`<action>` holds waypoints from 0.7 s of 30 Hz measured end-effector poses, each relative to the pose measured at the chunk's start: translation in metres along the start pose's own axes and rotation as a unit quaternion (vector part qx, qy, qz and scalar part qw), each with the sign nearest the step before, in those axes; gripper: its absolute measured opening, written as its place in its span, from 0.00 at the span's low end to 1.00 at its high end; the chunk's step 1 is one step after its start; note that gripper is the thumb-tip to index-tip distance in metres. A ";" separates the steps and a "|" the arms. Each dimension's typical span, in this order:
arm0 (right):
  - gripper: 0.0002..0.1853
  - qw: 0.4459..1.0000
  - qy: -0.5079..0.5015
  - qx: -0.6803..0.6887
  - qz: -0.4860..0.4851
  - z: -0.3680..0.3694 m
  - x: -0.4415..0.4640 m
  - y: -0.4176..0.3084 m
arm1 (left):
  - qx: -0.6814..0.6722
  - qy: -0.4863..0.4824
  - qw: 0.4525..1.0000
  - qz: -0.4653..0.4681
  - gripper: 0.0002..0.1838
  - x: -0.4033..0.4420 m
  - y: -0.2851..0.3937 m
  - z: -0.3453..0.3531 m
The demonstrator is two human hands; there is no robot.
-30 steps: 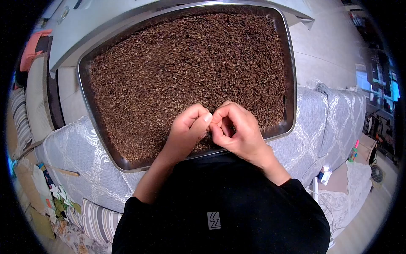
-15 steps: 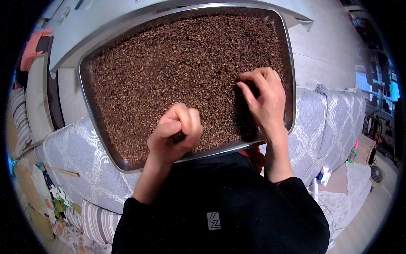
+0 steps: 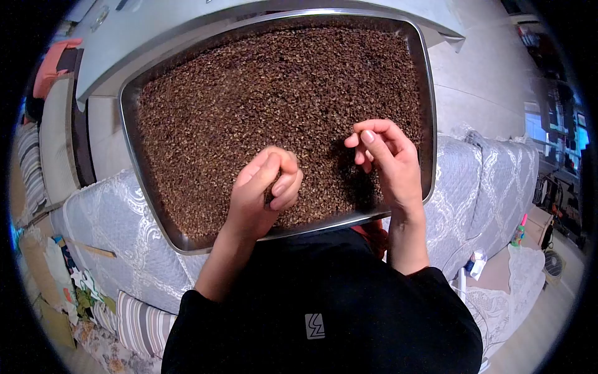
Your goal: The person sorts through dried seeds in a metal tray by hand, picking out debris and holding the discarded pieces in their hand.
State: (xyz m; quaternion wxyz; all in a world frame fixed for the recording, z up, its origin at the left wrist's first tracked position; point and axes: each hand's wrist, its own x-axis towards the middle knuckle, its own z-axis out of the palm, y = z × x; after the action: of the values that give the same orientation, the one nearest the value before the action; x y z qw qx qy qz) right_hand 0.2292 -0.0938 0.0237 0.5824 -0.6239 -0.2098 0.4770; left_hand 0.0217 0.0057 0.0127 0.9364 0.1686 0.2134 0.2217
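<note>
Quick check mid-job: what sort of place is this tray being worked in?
Probably a home, likely a living room. A grey-and-white patterned cover seems to drape sofa-like seating, a striped cushion lies at lower left, and a white lacy cloth is spread at right.

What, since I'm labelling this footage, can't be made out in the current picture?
All in the head view:
- Left hand's palm: its own curled fingers hide whether it holds anything.
- Right hand: anything between thumb and fingers is too small to tell.
- Tray bottom: covered by brown flakes.
- Red item: mostly hidden by the black shirt and tray.
</note>
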 end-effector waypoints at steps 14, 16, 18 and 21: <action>0.10 0.990 -0.096 0.093 0.045 0.040 -0.010 0.012 | 0.268 0.112 0.956 0.039 0.09 0.011 -0.023 0.003; 0.11 0.991 -0.098 0.088 0.033 0.046 -0.012 0.020 | 0.247 0.112 0.962 0.021 0.07 0.010 -0.020 0.000; 0.14 0.988 -0.116 0.095 0.033 0.048 -0.014 0.021 | 0.215 0.099 0.972 0.007 0.06 0.010 -0.017 -0.001; 0.15 0.987 -0.135 0.078 0.024 0.050 -0.016 0.019 | 0.171 0.083 0.982 -0.010 0.06 0.010 -0.014 -0.001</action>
State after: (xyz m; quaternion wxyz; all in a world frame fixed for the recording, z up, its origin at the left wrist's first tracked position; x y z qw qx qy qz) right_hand 0.1744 -0.0856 0.0184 0.5839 -0.5113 -0.2342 0.5855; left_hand 0.0344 -0.0011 0.0025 0.8751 0.3051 0.3265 0.1857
